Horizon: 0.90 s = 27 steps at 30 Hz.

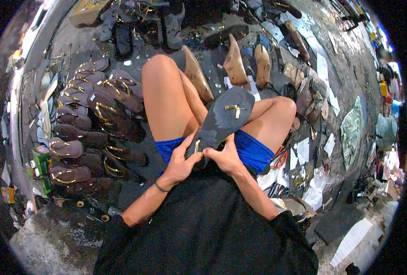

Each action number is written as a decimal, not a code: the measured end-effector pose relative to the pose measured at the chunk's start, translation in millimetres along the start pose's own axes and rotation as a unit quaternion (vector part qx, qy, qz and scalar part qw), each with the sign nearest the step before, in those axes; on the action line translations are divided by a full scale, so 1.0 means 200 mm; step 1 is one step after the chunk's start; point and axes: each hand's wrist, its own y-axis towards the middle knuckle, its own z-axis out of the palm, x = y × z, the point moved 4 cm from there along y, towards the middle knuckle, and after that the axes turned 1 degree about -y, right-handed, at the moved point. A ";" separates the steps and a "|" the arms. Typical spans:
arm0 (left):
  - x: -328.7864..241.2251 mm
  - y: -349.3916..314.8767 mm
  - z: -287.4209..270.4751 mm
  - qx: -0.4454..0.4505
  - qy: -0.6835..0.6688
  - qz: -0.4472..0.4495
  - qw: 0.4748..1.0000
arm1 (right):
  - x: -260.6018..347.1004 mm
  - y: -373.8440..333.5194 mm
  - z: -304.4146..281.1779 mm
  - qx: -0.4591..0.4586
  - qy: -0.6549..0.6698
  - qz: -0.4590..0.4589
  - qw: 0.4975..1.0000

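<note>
Over my lap lies a dark grey sandal (224, 112), tilted with its wide end pointing away to the right. A gold strap piece (233, 110) shows on its upturned face near that far end, and a second gold bit (197, 145) shows at the near end. My left hand (181, 161) grips the near end's left edge, thumb on top. On the opposite edge my right hand (225, 156) is closed, its thumb pressing close to the left thumb. The fingers under the sandal are mostly hidden.
Rows of dark sandals with gold straps (105, 112) cover the floor at left. Wooden shoe lasts (235, 64) stand ahead. Orange-handled scissors (280, 158) and paper scraps (303, 151) lie at right, a green cloth (352, 130) farther out. A green box (42, 167) is at far left.
</note>
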 end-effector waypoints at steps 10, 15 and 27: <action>-0.20 -0.03 -0.07 0.052 -0.168 -0.085 0.981 | 0.32 -0.10 -0.08 0.039 0.038 -0.045 0.997; -0.41 0.29 -0.12 -0.048 -0.259 0.179 0.948 | 0.53 -0.04 -0.02 0.054 0.135 -0.069 0.987; -0.20 0.05 -1.22 -0.472 -0.280 0.159 0.821 | 0.43 0.45 -0.33 -0.009 -0.270 -0.180 0.946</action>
